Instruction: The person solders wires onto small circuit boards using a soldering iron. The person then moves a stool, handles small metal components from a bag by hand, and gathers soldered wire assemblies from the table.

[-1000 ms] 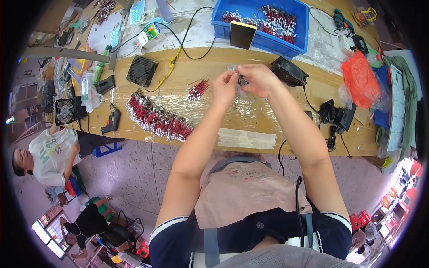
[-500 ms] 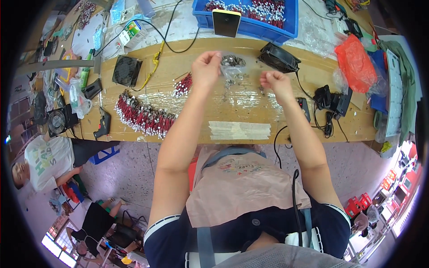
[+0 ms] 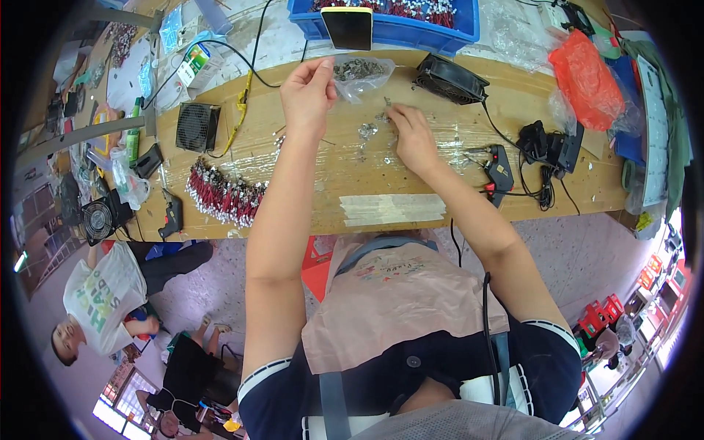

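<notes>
My left hand [image 3: 308,95] is closed in a pinch beside a clear plastic bag [image 3: 363,75] of small dark metal parts. What its fingers hold, if anything, is too small to make out. My right hand [image 3: 415,141] has its fingertips down on the table among loose small metal pieces [image 3: 368,130]. Those fingers are bent together, and anything between them is hidden. A few wire ends peek out around my left wrist; my forearm covers the rest of them. Left of that arm lies a row of red wires with white connectors [image 3: 224,196].
Behind the bag stand a phone-like device [image 3: 347,29] and a blue bin [image 3: 458,33] of red wires. Black fans [image 3: 449,79] [image 3: 196,127] flank the work area. A black gun-shaped tool [image 3: 500,172] lies right, another [image 3: 172,213] left. Tape strips [image 3: 392,209] mark the front edge.
My right hand has moved left and down onto the loose metal pieces. The gun-shaped tool at the right is uncovered. My left hand stays pinched by the bag; the whole view has shifted slightly.
</notes>
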`<state>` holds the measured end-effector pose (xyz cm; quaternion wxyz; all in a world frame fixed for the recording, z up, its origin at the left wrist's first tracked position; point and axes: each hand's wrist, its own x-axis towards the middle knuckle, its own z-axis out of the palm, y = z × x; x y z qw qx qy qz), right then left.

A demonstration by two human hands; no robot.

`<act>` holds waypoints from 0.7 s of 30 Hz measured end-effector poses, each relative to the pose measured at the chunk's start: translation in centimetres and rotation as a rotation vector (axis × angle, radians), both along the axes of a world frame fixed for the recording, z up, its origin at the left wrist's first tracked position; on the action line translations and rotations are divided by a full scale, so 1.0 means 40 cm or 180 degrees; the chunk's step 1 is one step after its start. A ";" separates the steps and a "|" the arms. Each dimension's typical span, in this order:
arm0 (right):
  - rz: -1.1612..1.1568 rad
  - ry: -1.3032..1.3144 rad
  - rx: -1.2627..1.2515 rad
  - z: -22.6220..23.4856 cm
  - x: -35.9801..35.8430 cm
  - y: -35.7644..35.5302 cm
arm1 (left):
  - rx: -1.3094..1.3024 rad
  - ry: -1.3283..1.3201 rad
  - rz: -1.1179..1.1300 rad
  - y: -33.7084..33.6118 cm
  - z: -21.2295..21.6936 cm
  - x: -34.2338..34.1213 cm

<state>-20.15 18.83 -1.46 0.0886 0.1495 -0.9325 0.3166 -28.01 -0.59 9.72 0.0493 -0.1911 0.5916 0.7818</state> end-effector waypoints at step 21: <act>-0.0221 0.0297 0.0407 -0.015 -0.036 0.036 | -0.0605 -0.0080 -0.0065 0.017 -0.085 0.033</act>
